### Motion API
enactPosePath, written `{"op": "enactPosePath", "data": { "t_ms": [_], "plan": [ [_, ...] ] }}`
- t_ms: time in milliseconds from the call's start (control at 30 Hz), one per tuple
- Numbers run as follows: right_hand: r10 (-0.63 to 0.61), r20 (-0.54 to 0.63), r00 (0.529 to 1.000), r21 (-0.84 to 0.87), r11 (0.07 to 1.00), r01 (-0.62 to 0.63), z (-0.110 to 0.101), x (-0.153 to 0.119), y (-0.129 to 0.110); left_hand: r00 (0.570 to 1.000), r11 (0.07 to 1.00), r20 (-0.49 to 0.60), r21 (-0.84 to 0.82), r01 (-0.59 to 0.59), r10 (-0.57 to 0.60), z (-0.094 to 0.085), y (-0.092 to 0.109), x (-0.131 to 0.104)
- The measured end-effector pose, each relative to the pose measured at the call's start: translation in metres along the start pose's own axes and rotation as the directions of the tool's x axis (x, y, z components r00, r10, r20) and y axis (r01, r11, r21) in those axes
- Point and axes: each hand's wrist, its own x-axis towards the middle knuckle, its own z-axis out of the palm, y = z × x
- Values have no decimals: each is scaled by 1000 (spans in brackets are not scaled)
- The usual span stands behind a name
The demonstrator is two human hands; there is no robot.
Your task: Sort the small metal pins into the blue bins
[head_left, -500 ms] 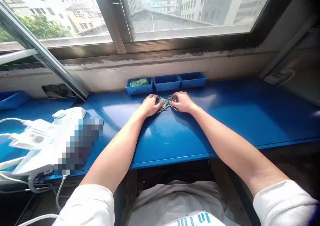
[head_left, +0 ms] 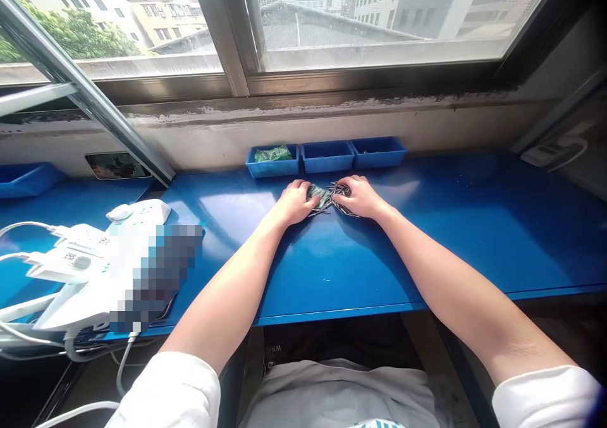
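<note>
My left hand (head_left: 298,203) curls over a small heap on the blue table, its fingers around a green packet (head_left: 322,195) and some thin dark metal pieces. Facing it, my right hand (head_left: 361,197) closes around a bunch of thin metal pieces (head_left: 342,195) that look like nails or screws. The two handfuls meet between my thumbs, and a few metal ends poke out towards me. My palms hide part of both bunches. Just behind the hands stand a blue bin (head_left: 274,166) holding green packets, a second blue bin (head_left: 328,161) and a third blue bin (head_left: 379,156) with small bits in it.
On the left lie a white power strip (head_left: 137,216) with plugged-in chargers and cables, and a blurred-out dark object (head_left: 161,273). Further back are a phone (head_left: 116,165), another blue bin (head_left: 28,180) and a slanting metal post (head_left: 102,99). A window runs behind the blue table (head_left: 341,270).
The view has shifted slightly, so the scene sits further right. Both hands stay around the same heap, with little visible movement on the table.
</note>
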Motion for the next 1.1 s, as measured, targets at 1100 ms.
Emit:
{"op": "enactPosePath", "data": {
  "t_ms": [1100],
  "plan": [
    [-2, 18, 1000, 5, 1000, 2, 3, -1, 1, 999, 999, 28, -21, 28, -28, 0, 4, -9]
  ]
}}
